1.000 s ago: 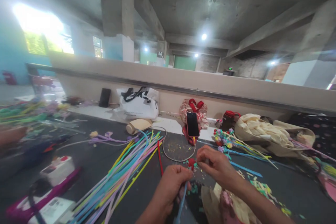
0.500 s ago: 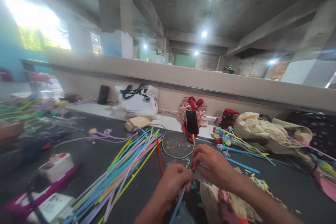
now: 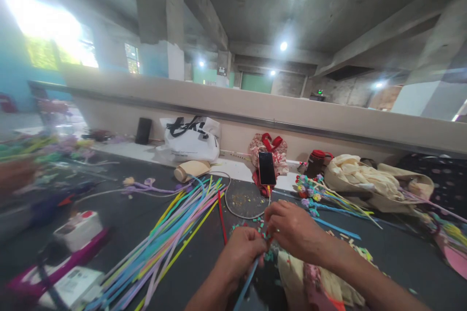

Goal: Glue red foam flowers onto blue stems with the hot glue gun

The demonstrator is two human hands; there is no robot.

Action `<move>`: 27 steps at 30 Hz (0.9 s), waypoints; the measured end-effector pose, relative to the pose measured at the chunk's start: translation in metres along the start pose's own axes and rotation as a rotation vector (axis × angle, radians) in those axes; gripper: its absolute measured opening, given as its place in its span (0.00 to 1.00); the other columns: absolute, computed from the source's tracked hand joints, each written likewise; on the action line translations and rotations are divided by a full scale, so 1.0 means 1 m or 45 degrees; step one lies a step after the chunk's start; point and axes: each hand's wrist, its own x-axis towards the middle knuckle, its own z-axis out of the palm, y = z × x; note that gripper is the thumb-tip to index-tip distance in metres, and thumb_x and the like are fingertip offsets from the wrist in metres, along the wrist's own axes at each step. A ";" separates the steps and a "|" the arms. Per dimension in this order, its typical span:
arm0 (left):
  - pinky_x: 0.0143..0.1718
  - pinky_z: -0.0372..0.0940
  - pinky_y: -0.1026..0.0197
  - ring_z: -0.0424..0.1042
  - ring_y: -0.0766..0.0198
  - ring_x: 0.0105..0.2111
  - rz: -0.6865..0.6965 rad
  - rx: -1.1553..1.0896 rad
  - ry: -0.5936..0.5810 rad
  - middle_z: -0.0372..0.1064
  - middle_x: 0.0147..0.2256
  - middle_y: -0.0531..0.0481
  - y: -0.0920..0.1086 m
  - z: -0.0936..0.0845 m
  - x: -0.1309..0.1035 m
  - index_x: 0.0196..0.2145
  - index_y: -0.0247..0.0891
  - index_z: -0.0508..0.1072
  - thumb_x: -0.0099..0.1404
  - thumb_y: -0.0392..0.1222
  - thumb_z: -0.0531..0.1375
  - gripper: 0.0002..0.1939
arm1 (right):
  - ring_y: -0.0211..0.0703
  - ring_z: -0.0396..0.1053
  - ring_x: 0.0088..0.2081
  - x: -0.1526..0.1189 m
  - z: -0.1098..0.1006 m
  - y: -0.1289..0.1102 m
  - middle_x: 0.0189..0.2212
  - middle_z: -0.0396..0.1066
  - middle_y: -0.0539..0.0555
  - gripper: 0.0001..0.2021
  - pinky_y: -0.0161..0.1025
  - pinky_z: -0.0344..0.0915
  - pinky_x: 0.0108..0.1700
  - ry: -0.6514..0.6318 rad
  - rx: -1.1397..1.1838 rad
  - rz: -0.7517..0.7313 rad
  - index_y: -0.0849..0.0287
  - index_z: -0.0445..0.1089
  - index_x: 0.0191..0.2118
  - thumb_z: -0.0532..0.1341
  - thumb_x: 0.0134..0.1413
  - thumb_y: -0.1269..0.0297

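The blue pipe-cleaner stem (image 3: 246, 284), pinched by the left hand (image 3: 241, 251) near its upper end (a sensible hold), should be light and bendable; the right hand (image 3: 295, 227) bunches alongside, its grip too hidden to tell.

The desk (image 3: 199, 272) looked matt. Along its far edge, the white bag (image 3: 191, 145) looked like smooth, creased plastic, the phone (image 3: 267, 168) showed a glossy face, and the cream bag (image 3: 359, 175) was wrinkled, matt cloth. Toward the near left corner, the power strip (image 3: 89, 250) looked plastic. At the near edge, the blue stick (image 3: 246, 285) looked matt.
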 end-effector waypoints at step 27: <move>0.11 0.40 0.69 0.47 0.75 0.07 0.043 -0.106 -0.109 0.56 0.07 0.58 0.002 -0.003 0.001 0.12 0.36 0.64 0.43 0.40 0.55 0.08 | 0.42 0.65 0.40 -0.019 -0.025 0.017 0.38 0.67 0.55 0.10 0.38 0.61 0.42 0.428 0.428 0.248 0.55 0.71 0.38 0.53 0.55 0.67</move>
